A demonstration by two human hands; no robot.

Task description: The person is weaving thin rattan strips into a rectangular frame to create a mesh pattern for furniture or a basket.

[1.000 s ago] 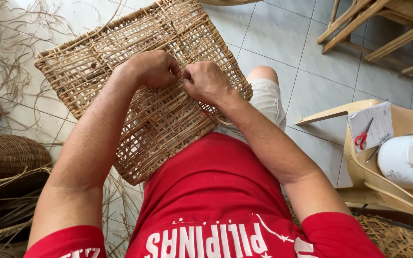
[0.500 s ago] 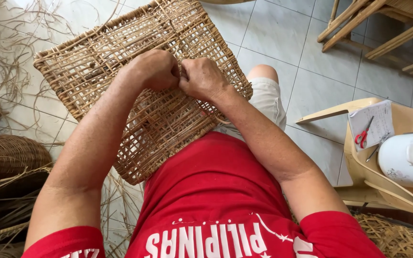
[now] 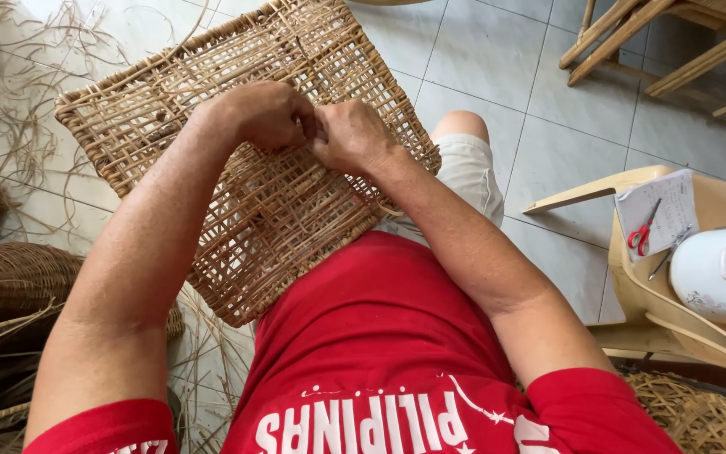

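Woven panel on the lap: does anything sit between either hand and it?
Nothing visible does. The left hand and right hand both rest directly on the woven panel, knuckles together near its middle, fingers curled into the weave.

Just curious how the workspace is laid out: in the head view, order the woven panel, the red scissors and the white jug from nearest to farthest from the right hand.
1. Woven panel, under the right hand.
2. Red scissors, on the chair at the right.
3. White jug, right edge, just beyond.

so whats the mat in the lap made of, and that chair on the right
Mat: looks like woven rattan or similar plant strips, tan, matte, open lattice with loose ends. Both hands, left and right, press on it. Chair: probably moulded plastic, smooth beige, slightly glossy.
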